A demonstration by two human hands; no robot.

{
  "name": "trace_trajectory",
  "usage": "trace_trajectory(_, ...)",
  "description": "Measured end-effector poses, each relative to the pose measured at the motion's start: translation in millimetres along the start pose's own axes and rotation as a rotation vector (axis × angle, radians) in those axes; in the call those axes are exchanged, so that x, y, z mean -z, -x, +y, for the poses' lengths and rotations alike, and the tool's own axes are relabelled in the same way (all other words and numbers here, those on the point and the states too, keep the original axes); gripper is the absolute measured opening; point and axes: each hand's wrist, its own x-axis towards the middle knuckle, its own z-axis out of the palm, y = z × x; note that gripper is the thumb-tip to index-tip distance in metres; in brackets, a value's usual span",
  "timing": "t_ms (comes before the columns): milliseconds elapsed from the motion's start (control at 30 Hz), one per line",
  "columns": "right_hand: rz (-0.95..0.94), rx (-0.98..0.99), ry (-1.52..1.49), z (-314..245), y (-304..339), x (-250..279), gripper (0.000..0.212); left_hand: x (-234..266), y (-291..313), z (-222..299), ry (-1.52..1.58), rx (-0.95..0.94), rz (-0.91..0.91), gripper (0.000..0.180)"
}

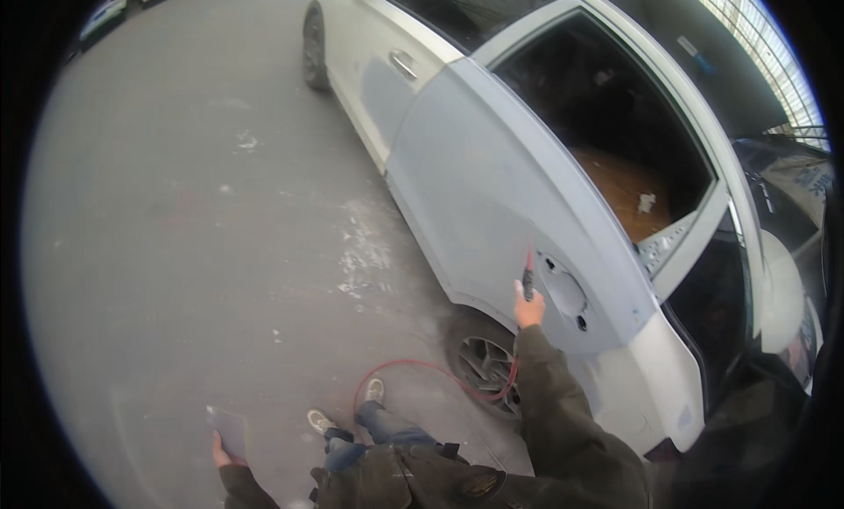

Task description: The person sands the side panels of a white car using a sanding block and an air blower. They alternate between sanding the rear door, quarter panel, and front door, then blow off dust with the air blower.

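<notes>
My right hand (528,309) is closed round a slim black air blow gun (528,283) with a reddish tip. It is raised in front of the grey-primed rear door (475,149) of a white car, close to the bare door-handle recess (565,291). A red air hose (409,362) loops from below my right forearm past the rear wheel toward my feet. At the lower left, my left hand (225,451) grips a thin, flat greyish sheet (231,430) by its edge, away from the car. Its material I cannot make out.
The rear wheel (483,361) stands just left of my right arm. The front door (400,78) carries a grey patch and a handle. Pale dust marks spot the grey floor (202,272). A dark raised panel (703,61) is beyond the car.
</notes>
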Motion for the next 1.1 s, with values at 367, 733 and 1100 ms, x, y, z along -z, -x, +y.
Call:
trace_trajectory(367, -0.259, -0.495, -0.152, 112.9, 151.7, 90.2, 0.044, -76.1, -70.7, -11.4, -0.096, 0.054, -0.146, 0.053)
trace_trajectory(733, 0.107, -0.475, -0.21, 152.4, 181.8, 66.2, 0.048, -46.2, -72.4, 16.1, -0.126, 0.137, -0.058, 0.058)
trace_trajectory(1100, -0.154, -0.614, -0.218, 116.7, 124.4, 10.1, 0.041, -22.9, -75.1, 51.8, -0.081, 0.09, -0.026, 0.058)
